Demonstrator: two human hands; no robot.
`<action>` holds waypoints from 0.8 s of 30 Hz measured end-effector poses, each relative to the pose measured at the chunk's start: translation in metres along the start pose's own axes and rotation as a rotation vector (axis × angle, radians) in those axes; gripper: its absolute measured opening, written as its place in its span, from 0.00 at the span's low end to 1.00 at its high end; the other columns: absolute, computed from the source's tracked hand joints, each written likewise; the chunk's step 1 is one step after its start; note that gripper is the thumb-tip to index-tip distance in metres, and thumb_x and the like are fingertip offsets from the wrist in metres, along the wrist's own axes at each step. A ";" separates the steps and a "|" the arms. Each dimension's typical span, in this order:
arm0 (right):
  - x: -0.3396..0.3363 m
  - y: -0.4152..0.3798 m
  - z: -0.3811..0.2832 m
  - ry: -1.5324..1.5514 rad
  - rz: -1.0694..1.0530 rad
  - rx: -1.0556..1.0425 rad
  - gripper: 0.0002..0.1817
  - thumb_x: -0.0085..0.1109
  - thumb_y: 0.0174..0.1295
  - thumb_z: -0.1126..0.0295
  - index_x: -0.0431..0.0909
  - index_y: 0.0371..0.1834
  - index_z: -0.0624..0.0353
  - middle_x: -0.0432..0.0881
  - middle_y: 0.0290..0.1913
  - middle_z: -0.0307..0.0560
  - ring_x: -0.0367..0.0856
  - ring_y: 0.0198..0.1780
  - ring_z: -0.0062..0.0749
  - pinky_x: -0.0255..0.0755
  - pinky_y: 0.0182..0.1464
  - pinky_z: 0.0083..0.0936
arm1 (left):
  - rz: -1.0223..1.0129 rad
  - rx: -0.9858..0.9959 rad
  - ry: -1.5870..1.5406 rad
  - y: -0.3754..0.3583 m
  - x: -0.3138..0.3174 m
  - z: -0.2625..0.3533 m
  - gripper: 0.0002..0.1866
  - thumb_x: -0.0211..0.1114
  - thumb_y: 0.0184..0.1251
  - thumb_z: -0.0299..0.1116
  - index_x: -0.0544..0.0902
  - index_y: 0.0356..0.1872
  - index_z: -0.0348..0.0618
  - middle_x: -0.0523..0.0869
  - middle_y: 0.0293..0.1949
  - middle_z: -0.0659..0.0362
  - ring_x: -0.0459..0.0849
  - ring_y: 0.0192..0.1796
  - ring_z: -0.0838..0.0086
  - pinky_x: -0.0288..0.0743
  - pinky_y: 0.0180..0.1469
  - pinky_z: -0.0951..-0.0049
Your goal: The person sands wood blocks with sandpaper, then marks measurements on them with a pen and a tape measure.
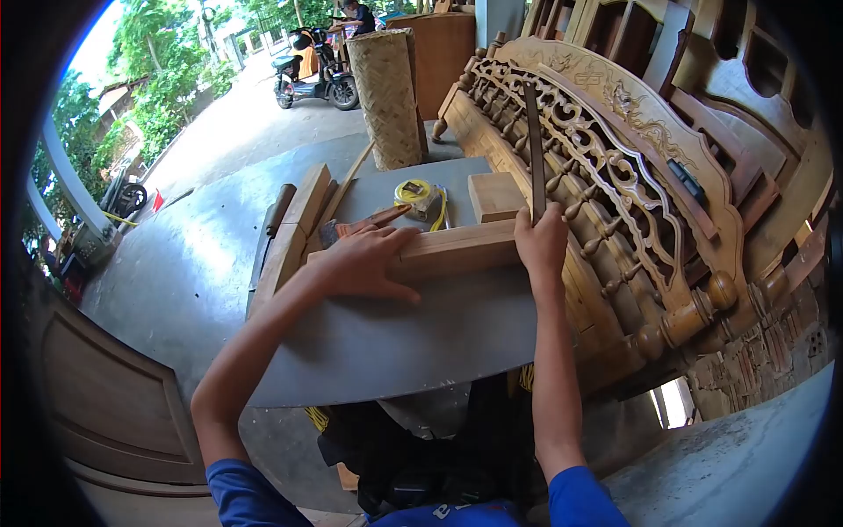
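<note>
A squared wooden beam (461, 250) lies across the grey tabletop (413, 338) in front of me. My left hand (364, 263) rests on the beam's left part, fingers stretched over the top and thumb out on the near side. At the beam's right end, my right hand (542, 235) is closed around a long, flat, dark metal bar (534, 132) that points up and away; I cannot make out its exact kind. Beyond the left hand is a pointed wooden piece (378, 220). A yellow tape measure (417, 198) sits behind the beam, beside a short wood block (494, 195).
On the left lie another wooden beam (294, 233) and a dark-handled tool (279, 211). Carved wooden furniture panels (615, 167) lean close on the right. A woven roll (385, 101) stands behind the table. A motorbike (318, 75) and a person (358, 18) are farther back.
</note>
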State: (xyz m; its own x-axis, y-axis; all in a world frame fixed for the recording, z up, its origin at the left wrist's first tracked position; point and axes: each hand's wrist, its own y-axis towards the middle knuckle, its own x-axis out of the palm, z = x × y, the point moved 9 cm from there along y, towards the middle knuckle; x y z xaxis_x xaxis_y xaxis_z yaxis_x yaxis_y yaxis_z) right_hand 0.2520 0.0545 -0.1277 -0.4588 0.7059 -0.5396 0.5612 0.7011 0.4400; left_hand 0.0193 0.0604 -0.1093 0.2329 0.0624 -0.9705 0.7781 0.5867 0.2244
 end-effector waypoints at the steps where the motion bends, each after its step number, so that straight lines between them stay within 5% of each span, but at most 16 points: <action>1: -0.001 -0.002 -0.001 0.008 0.009 -0.020 0.15 0.51 0.57 0.63 0.65 0.33 0.67 0.78 0.28 0.64 0.79 0.33 0.57 0.74 0.34 0.44 | -0.039 -0.072 -0.017 0.003 0.007 -0.003 0.30 0.67 0.49 0.51 0.73 0.50 0.43 0.81 0.39 0.51 0.77 0.46 0.56 0.64 0.53 0.58; 3: -0.003 -0.002 -0.004 0.023 0.010 -0.056 0.15 0.52 0.57 0.64 0.65 0.34 0.67 0.78 0.26 0.63 0.79 0.31 0.56 0.73 0.33 0.43 | -0.110 -0.221 -0.040 0.005 0.012 -0.012 0.30 0.66 0.49 0.53 0.73 0.49 0.44 0.81 0.39 0.50 0.77 0.45 0.57 0.64 0.50 0.57; 6: -0.003 -0.001 -0.006 0.042 0.018 -0.087 0.14 0.53 0.56 0.65 0.65 0.34 0.66 0.78 0.25 0.62 0.79 0.31 0.55 0.73 0.32 0.43 | -0.004 -0.120 0.044 0.002 0.007 -0.006 0.29 0.63 0.52 0.55 0.72 0.50 0.46 0.82 0.33 0.51 0.80 0.39 0.57 0.71 0.39 0.61; 9: -0.001 -0.003 -0.008 0.018 0.007 -0.092 0.13 0.53 0.56 0.66 0.66 0.33 0.66 0.79 0.25 0.60 0.79 0.31 0.55 0.73 0.32 0.43 | -0.123 -0.251 -0.055 -0.004 0.004 -0.006 0.29 0.63 0.52 0.55 0.75 0.48 0.45 0.81 0.36 0.49 0.80 0.41 0.58 0.71 0.42 0.61; 12: 0.000 -0.002 -0.008 0.018 -0.015 -0.083 0.12 0.52 0.55 0.67 0.67 0.34 0.66 0.79 0.26 0.60 0.79 0.31 0.55 0.73 0.33 0.44 | 0.025 -0.200 -0.404 0.000 -0.001 -0.028 0.26 0.63 0.53 0.54 0.79 0.46 0.43 0.82 0.35 0.48 0.80 0.43 0.60 0.72 0.46 0.64; 15: 0.001 -0.001 -0.008 -0.049 -0.013 -0.093 0.13 0.52 0.55 0.66 0.67 0.34 0.66 0.79 0.26 0.61 0.79 0.32 0.55 0.73 0.35 0.44 | 0.105 -0.308 -0.248 0.009 -0.007 -0.056 0.23 0.63 0.55 0.51 0.82 0.42 0.41 0.82 0.37 0.48 0.80 0.45 0.60 0.71 0.49 0.66; 19: 0.002 -0.001 -0.007 -0.022 -0.046 -0.067 0.13 0.52 0.55 0.65 0.68 0.34 0.66 0.79 0.27 0.63 0.79 0.32 0.56 0.73 0.35 0.44 | -0.356 -0.408 -0.210 0.023 0.028 -0.069 0.16 0.67 0.49 0.41 0.83 0.39 0.48 0.80 0.43 0.51 0.77 0.47 0.61 0.71 0.50 0.65; 22: 0.000 -0.002 -0.010 -0.046 -0.043 -0.087 0.13 0.52 0.55 0.65 0.68 0.34 0.66 0.79 0.28 0.63 0.79 0.33 0.56 0.73 0.36 0.44 | -0.142 -0.199 -0.021 0.034 0.000 -0.053 0.17 0.67 0.43 0.37 0.81 0.38 0.49 0.78 0.43 0.50 0.76 0.48 0.60 0.70 0.50 0.62; 24: 0.001 -0.002 -0.010 -0.051 -0.049 -0.087 0.13 0.52 0.55 0.65 0.68 0.34 0.66 0.79 0.28 0.63 0.79 0.33 0.56 0.73 0.36 0.44 | 0.005 -0.249 -0.130 0.037 -0.005 -0.065 0.20 0.68 0.42 0.34 0.77 0.41 0.46 0.76 0.43 0.50 0.75 0.50 0.57 0.68 0.52 0.63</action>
State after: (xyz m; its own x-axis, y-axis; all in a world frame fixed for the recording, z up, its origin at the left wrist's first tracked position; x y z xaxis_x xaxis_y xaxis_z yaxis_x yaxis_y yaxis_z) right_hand 0.2435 0.0552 -0.1222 -0.4476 0.6658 -0.5970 0.4761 0.7426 0.4711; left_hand 0.0090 0.1348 -0.1017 0.3218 -0.0287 -0.9464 0.6129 0.7681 0.1851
